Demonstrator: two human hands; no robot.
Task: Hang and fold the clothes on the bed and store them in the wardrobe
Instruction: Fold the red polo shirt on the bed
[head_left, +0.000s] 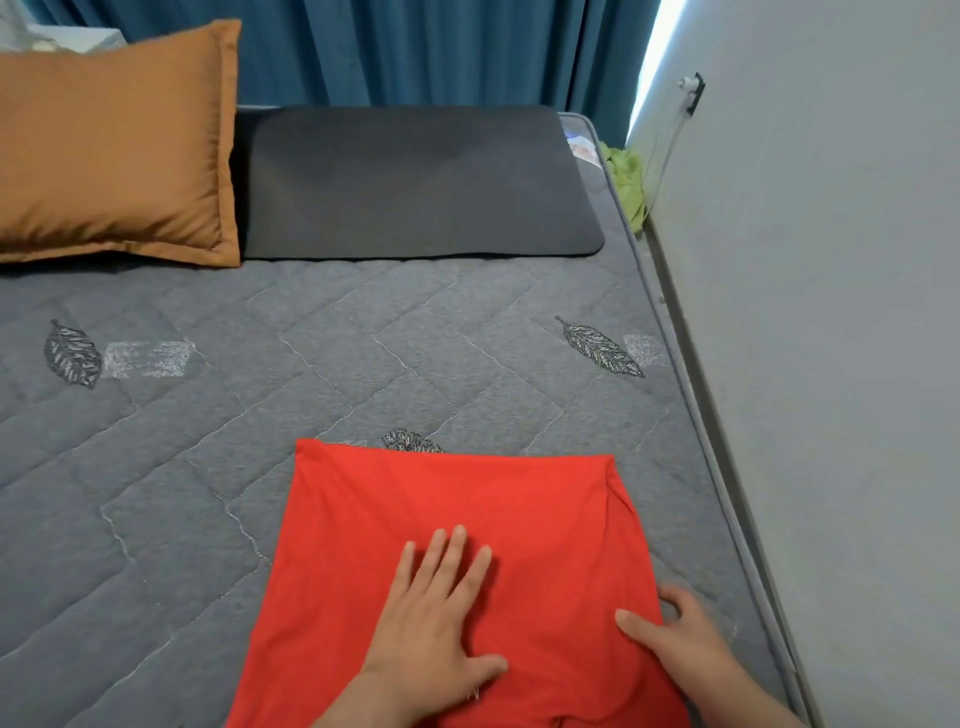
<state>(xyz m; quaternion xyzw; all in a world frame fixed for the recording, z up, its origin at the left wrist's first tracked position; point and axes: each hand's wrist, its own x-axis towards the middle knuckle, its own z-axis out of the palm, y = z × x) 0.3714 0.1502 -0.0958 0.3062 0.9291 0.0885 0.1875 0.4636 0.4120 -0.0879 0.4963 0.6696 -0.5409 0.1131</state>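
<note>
While the left hand (436, 613) lies flat, fingers straight and spread, on the red garment (447, 499), the right hand (670, 639) grips the garment's right edge: thumb on top, fingers curled at the side. Garment is folded into a rough rectangle on the near part of the grey quilted bed (260, 415), close to its right side. Orange pillow (114, 145) and dark grey pillow (415, 182) lie at the far end. Green cloth (628, 176) sits between bed and wall (831, 312).
</note>
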